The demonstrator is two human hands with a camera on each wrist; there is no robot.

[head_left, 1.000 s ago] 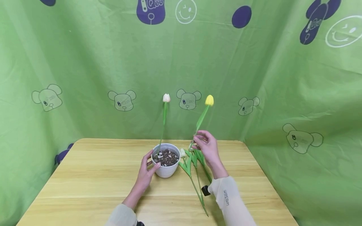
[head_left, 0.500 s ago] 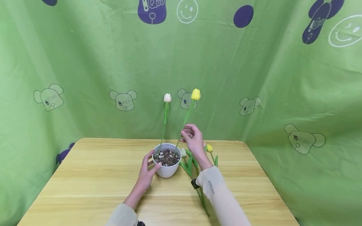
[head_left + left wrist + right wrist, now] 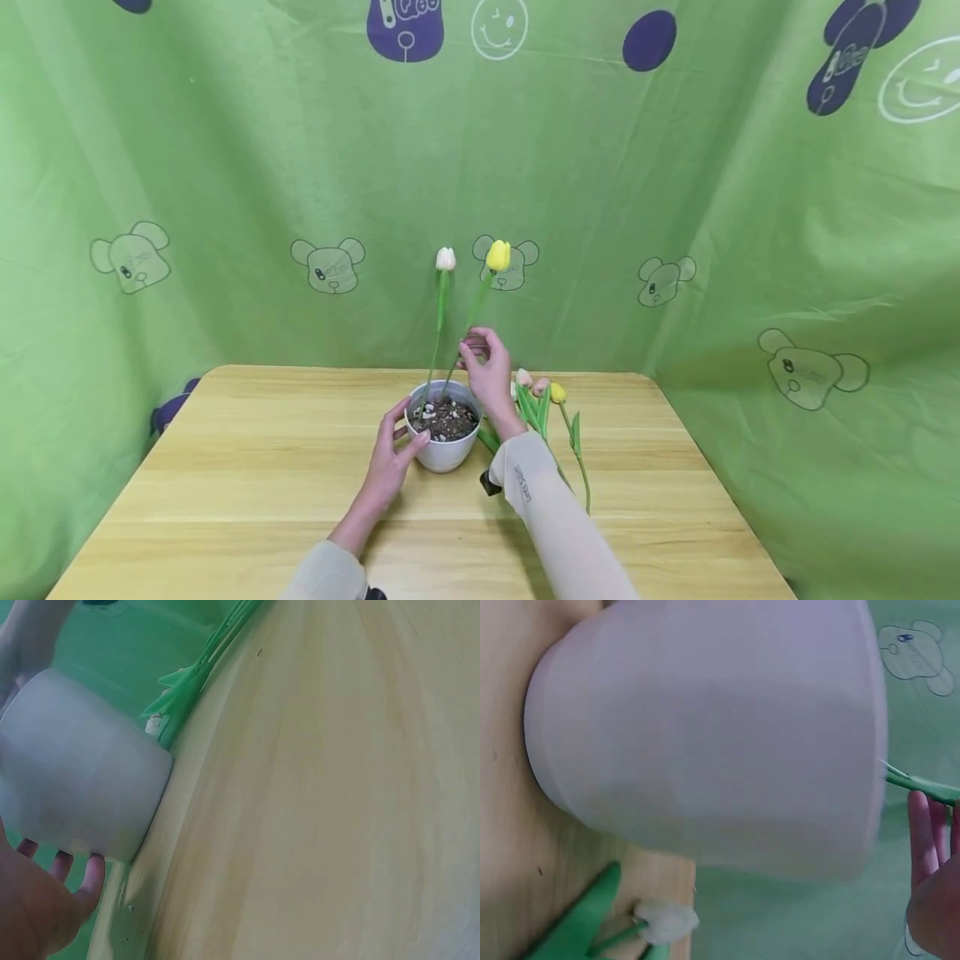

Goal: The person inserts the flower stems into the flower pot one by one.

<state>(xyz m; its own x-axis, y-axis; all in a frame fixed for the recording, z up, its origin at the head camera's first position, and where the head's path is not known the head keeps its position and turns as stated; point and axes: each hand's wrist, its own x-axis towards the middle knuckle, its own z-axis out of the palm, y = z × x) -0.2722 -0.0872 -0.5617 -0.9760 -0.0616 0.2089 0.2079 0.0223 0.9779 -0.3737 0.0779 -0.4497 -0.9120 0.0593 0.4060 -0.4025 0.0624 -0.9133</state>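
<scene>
My left hand (image 3: 385, 467) grips the left side of a white flower pot (image 3: 442, 456), thumb at the front of the rim, as the left wrist view also shows. Dark soil (image 3: 452, 421) with pale bits fills part of the pot. A white tulip (image 3: 446, 259) stands in it, leaning slightly right. Over the pot's back rim, my right hand (image 3: 491, 379) pinches the stem of a yellow tulip (image 3: 498, 256), which tilts to the right. Its lower stem reaches into the pot behind the white one; its tip at the soil is hard to make out.
Several tulips lie right of the pot, partly under my right forearm, among them a yellow one (image 3: 557, 393), a pinkish one (image 3: 523, 379) and a white one (image 3: 666, 922). The wooden table (image 3: 247, 475) meets green printed cloth (image 3: 225, 183) behind and at both sides.
My right hand has carried the yellow tulip leftward from above the lying tulips, and its stem now reaches into the pot beside the white tulip. The left hand keeps its hold on the pot.
</scene>
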